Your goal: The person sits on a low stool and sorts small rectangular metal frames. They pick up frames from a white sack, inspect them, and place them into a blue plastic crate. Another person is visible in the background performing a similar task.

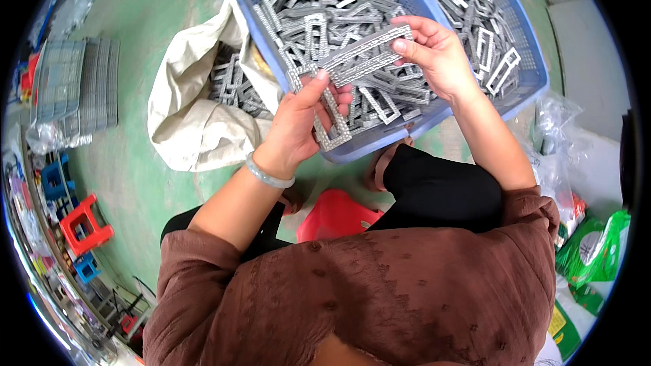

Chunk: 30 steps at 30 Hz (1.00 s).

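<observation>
Holding two gray, pattern-faced rectangular frames above a blue perforated basket [383,142], the person sits with knees apart, a red plastic stool [332,217] showing between the legs; the basket, heaped with loose frames [386,105], lies just ahead of the knees, presumably so that both hands reach its contents without stretching; a second blue basket [537,61], likewise filled, lies to its right, and an open cream cloth sack [186,112] with more frames inside stands to its left on the green floor [135,190], an arrangement that probably keeps every batch within arm's length.

The long frame [366,48] is stretched slantwise between the hands, perhaps because support at both ends steadies it and leaves its faces in view; the near frame [336,141] hangs beside it, over the basket's near left side.

Left hand [298,118]: grip closed around the near frame, fingers passing through its opening, thumb tip at the adjoining end of the long frame; whether the thumb presses on that end cannot be told. Right hand [437,54]: grip pinching the far end of the long frame between thumb and fingers, opened only by its thickness.
</observation>
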Each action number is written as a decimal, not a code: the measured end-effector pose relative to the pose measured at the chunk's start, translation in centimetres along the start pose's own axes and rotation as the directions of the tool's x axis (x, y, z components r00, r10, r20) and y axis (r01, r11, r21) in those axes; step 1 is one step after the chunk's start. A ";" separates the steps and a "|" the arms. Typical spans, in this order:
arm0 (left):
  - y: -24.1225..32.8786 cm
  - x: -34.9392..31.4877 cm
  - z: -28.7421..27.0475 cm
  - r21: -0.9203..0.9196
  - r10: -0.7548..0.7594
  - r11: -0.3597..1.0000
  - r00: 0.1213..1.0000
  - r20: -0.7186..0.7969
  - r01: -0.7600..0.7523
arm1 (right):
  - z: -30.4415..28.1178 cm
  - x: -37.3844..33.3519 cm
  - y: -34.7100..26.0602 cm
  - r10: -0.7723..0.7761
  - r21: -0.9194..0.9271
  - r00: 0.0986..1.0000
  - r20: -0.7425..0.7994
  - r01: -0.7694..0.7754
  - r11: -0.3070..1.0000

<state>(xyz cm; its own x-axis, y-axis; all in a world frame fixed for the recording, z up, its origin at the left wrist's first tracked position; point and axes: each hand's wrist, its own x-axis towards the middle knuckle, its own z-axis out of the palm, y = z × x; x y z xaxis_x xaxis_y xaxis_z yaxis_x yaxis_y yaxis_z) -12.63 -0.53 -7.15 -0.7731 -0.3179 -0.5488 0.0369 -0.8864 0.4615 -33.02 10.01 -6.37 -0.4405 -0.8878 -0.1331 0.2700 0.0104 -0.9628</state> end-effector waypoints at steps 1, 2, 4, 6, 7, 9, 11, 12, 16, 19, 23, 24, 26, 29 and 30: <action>0.1 0.1 0.0 0.019 0.028 0.999 0.999 0.027 -0.029 | 0.0 0.2 0.2 -0.001 0.021 1.000 0.010 0.001 1.000; 0.2 -0.1 -0.3 0.040 0.041 0.998 0.999 0.026 -0.042 | 0.2 0.1 0.5 -0.001 0.039 1.000 0.014 0.000 0.999; 0.2 -0.3 -0.7 0.078 0.063 0.995 0.998 0.031 -0.065 | 0.6 -0.4 1.1 0.001 0.067 1.000 0.017 -0.002 0.998; 0.3 -0.3 -0.5 0.076 0.070 0.995 0.998 0.007 -0.070 | 0.6 -0.5 1.1 -0.054 0.012 0.997 0.054 0.053 0.999; 0.3 -0.2 -0.3 0.067 0.074 0.995 0.997 -0.002 -0.074 | 0.5 -0.6 1.1 -0.082 -0.024 0.994 0.069 0.084 0.996; 0.3 -0.2 -0.3 0.068 0.100 0.993 0.995 -0.022 -0.098 | 0.1 -0.9 1.3 -0.108 -0.107 0.990 0.094 0.118 0.987; 0.1 0.0 -0.2 0.095 0.141 0.986 0.989 -0.037 -0.137 | -0.3 -1.2 1.4 -0.109 -0.200 0.989 0.103 0.128 0.971; 0.2 0.1 -0.2 0.101 0.157 0.983 0.987 -0.019 -0.154 | -0.3 -1.2 1.2 -0.098 -0.205 0.990 0.105 0.118 0.972; 0.5 0.2 -0.4 0.112 0.195 0.975 0.981 -0.022 -0.191 | 0.0 -1.2 1.1 -0.061 -0.208 0.992 0.107 0.083 0.975; 0.6 0.1 -0.1 0.100 0.219 0.972 0.974 -0.058 -0.212 | 0.3 -1.2 1.0 -0.059 -0.186 0.991 0.120 0.081 0.979; 0.5 0.5 -0.6 0.059 0.267 0.962 0.964 -0.003 -0.266 | 0.0 -1.3 0.6 -0.003 -0.102 0.981 0.195 0.024 0.995; 0.4 0.5 -0.7 0.046 0.289 0.956 0.957 0.013 -0.290 | 0.3 -1.3 0.5 -0.002 -0.060 0.979 0.202 0.014 0.998; 0.4 0.4 -0.4 -0.043 0.292 0.956 0.955 0.052 -0.290 | 0.7 -1.4 0.6 -0.131 -0.040 0.966 0.223 0.143 0.989; 0.4 0.4 -0.2 -0.193 0.281 0.947 0.955 0.100 -0.258 | 1.9 -1.5 0.3 -0.330 -0.121 0.908 0.259 0.370 0.921; 0.5 0.5 -0.3 -0.244 0.275 0.939 0.954 0.115 -0.242 | 2.3 -1.5 0.2 -0.394 -0.163 0.876 0.276 0.447 0.879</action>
<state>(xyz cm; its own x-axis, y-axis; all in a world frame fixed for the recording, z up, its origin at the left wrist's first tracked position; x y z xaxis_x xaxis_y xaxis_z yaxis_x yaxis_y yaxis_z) -12.80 -1.23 -7.33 -0.8005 -0.5089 -0.3167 0.3760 -0.8378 0.3957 -30.29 10.31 -5.78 -0.2559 -0.9094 0.3279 -0.0992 -0.3127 -0.9446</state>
